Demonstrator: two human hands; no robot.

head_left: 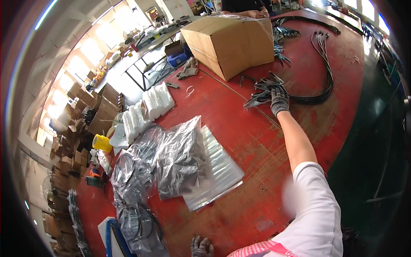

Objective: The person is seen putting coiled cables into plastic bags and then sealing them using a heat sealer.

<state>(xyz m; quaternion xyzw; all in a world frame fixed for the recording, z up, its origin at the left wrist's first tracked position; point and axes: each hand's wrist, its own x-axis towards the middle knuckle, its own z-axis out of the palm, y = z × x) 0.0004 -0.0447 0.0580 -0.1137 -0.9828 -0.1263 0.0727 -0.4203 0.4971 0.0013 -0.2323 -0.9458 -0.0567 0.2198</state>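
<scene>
My right hand [280,102], in a grey glove, reaches far across the red table. Its fingers are closed over a bundle of black cables [319,100] where dark metal clamp-like ends [260,99] fan out. The cables curve from there to the right and away from me. Palm and thumb are hidden. Low in the view, my left hand [201,247], also gloved, rests at the near edge with fingers slightly apart and nothing visible in them. Nearer the left hand lie flat clear plastic bags [220,171] and a filled clear bag [180,158].
A large cardboard box [231,45] stands on the far part of the red table [239,141]. Behind it another person's hands [259,14] show. Bagged black cables [135,184], white rolled packs [158,100], a yellow roll [101,142] and a grey glove [188,68] lie along the left.
</scene>
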